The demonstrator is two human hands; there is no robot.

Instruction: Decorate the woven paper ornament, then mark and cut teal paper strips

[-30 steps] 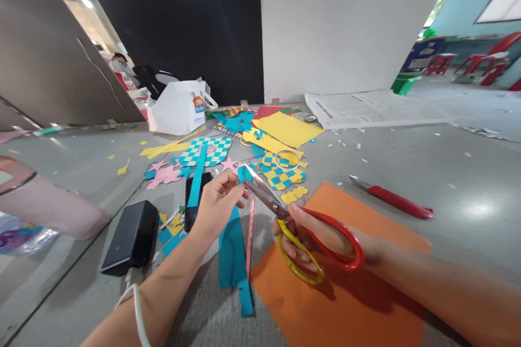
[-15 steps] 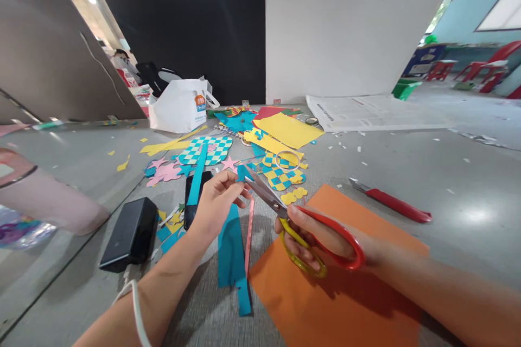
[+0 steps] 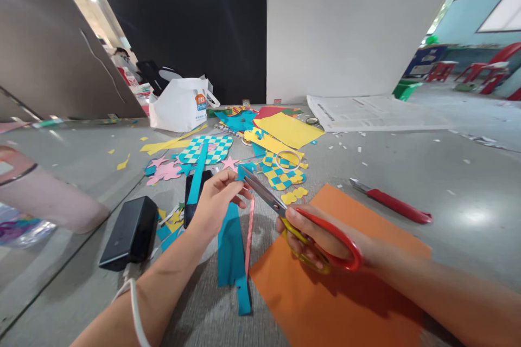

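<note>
Between thumb and fingers, my left hand [image 3: 223,192] pinches a small piece of blue paper [image 3: 241,172]. My right hand [image 3: 305,227] is closed around scissors [image 3: 279,207] with one red and one yellow handle. Their blades are nearly together, with the tips at the blue piece. Beneath the hands lie a wide blue paper strip [image 3: 231,246] and a thin pink strip [image 3: 249,238]. A sheet of orange paper [image 3: 345,303] spreads under my right hand and forearm. Farther back rest yellow-and-blue checkered cutouts [image 3: 280,178] and a pink star [image 3: 230,162].
A red-handled utility knife [image 3: 396,205] lies at the right. To the left are a black power bank [image 3: 129,233] with a white cable, a phone [image 3: 189,217] and a pink tumbler [image 3: 52,195]. A white bag [image 3: 179,105], yellow paper [image 3: 288,130] and newspaper [image 3: 358,114] lie toward the panels.
The scissor blades have closed on the blue piece, and the yellow handle has drawn up toward the red one. My left hand has barely moved.
</note>
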